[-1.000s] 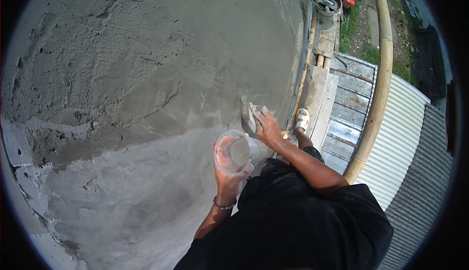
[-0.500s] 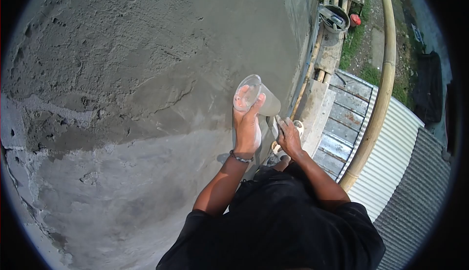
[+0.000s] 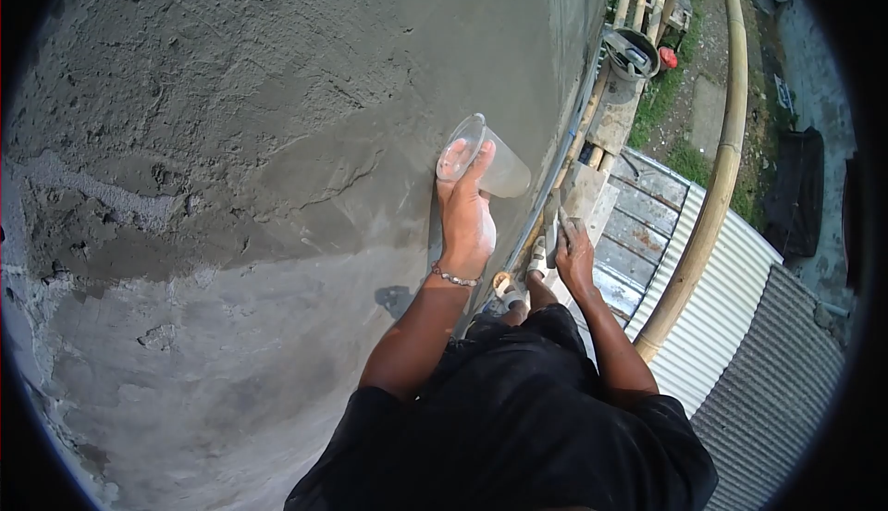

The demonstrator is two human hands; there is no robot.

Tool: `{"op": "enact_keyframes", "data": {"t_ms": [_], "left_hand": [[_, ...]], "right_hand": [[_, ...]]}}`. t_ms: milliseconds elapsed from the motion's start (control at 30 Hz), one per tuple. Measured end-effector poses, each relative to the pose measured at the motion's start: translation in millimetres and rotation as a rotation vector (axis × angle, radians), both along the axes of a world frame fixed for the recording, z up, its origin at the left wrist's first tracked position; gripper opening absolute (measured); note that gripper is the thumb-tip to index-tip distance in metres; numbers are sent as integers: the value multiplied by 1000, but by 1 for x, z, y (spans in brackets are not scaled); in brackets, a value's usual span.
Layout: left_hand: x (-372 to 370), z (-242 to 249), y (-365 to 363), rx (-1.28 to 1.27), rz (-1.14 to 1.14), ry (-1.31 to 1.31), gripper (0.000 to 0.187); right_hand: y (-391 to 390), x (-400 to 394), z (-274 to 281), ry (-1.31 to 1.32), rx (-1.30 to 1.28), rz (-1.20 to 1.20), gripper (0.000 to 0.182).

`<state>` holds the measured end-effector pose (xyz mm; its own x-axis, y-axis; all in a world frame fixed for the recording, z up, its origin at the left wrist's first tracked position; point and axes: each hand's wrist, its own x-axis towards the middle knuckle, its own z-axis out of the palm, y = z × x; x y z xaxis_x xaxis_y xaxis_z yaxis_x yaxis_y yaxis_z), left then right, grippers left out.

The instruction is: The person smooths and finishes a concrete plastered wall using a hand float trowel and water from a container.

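My left hand (image 3: 467, 224) is closed around a clear plastic cup (image 3: 506, 171). The cup is tilted, its mouth toward the upper left, close to the cement-plastered wall (image 3: 305, 141). Lower and to the right, my right hand (image 3: 574, 257) grips what looks like a trowel (image 3: 552, 222), its narrow blade pointing up and away from me. The handle is hidden in the fingers. Wet-looking darker plaster covers the upper wall, rough at the left and smooth behind the cup.
I stand on a narrow plank walkway (image 3: 585, 189) along the wall. A bucket (image 3: 632, 54) with tools in it stands farther along. A bamboo rail (image 3: 710, 224) runs on the right, above corrugated roofing (image 3: 717, 303). A red object (image 3: 668, 58) is beside the bucket.
My right hand and the trowel have moved right, away from the cup and wall. The cup has risen slightly in view, still in my left hand.
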<state>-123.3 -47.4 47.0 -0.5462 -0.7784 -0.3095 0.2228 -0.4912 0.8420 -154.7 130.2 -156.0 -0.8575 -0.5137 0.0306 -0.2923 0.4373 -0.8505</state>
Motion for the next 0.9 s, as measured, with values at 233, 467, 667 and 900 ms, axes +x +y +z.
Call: {"op": "enact_keyframes", "data": {"t_ms": [233, 467, 667, 900], "left_hand": [[-1, 10, -6, 65, -73, -18, 71], [-3, 15, -5, 68, -64, -39, 63], [-2, 17, -9, 83, -84, -43, 64], [-1, 22, -11, 129, -115, -1, 72]], "right_hand": [[4, -6, -10, 26, -6, 43, 40], [17, -22, -7, 41, -24, -9, 41], [24, -26, -9, 58, -25, -66, 38], [23, -24, -13, 20, 15, -57, 36]]}}
